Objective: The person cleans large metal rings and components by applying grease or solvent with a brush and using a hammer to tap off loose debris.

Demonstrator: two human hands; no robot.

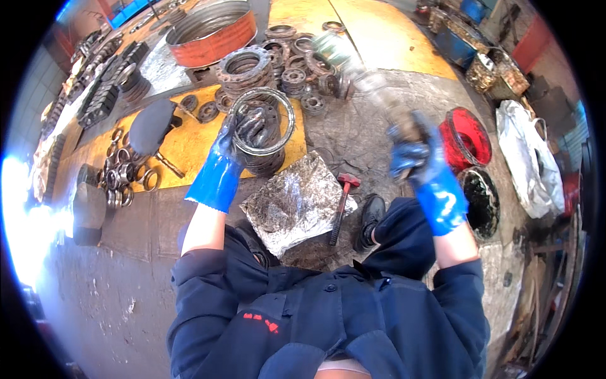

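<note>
My left hand [249, 129], in a blue rubber glove, holds up a metal ring [291, 120] by its left side. The ring stands facing me in front of a stack of dark, greasy flanged rings [243, 66]. On the right, my blue-gloved right hand [416, 151] is closed round a long, motion-smeared object [369, 82]. It slants up and to the left, with a pale, greenish far end, and its kind cannot be made out. Between my feet lies a grimy, silvery square slab [293, 205]. A red-headed hammer [344, 202] leans at its right edge.
A red bucket [464, 136] and a black-coated bucket [481, 202] stand at my right, beside a white sack [530, 158]. Small rings [120, 170] and a round-topped grey stool [151, 126] are at left. An orange drum ring [211, 38] sits farther back.
</note>
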